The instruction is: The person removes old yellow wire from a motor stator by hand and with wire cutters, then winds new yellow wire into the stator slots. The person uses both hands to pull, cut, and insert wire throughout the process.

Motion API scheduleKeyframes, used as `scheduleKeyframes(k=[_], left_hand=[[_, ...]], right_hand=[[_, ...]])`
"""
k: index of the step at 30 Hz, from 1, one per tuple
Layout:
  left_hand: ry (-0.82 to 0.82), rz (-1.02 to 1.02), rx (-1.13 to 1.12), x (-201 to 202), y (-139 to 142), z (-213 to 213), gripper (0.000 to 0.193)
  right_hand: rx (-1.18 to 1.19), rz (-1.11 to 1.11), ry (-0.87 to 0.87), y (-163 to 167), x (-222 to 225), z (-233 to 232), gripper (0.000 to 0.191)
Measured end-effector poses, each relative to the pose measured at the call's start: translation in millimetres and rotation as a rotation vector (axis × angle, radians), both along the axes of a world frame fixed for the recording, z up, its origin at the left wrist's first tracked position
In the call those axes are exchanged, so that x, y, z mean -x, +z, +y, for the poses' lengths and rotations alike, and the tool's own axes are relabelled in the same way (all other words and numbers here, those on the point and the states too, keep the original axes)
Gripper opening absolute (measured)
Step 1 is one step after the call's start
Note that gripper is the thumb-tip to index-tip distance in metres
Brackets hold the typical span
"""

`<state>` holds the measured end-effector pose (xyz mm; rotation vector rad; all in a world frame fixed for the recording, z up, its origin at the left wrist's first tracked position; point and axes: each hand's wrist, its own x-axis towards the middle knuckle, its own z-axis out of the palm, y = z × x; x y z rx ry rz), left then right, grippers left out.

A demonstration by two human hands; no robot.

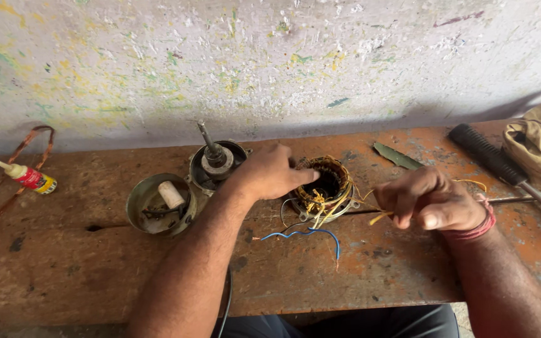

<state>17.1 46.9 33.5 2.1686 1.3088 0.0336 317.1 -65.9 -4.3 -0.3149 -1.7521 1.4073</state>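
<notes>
Copper-wound stator [324,181] (yellow-sleeved leads) steadied by left fingers [298,177]; right fingers [408,209] pinch yellow sleeve [380,217].

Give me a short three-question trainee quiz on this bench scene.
1. True or false: the left hand rests on the wound motor stator.
2. What does the right hand pinch? A) blue wire B) yellow strand C) glue bottle
3. Which thing lies at the bench's far left end?

Key: 1 true. 2 B, the yellow strand; the blue wire lies loose. 3 The glue bottle.
</notes>
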Motion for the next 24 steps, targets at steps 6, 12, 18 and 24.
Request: scheduleKeyframes(k=[6, 12, 18, 24], left_hand=[[-0.089, -0.142, -0.036, -7, -14, 12, 0.053], [-0.215, -0.119, -0.044, -17, 22, 21, 0.049], [-0.453, -0.433, -0.345, 0, 93, -18, 0.028], [-0.613, -0.022, -0.379, -16, 54, -62, 0.024]], right_hand=[[0.046, 0.424, -0.397, -3, -21, 1, 0.059], [0.053, -0.301, -1.073, -12, 2, 10, 0.047], [-0.413, -0.680, -1.046, -2, 25, 7, 0.037], [-0.364, -0.685, -1.039, 4, 35, 7, 0.036]])
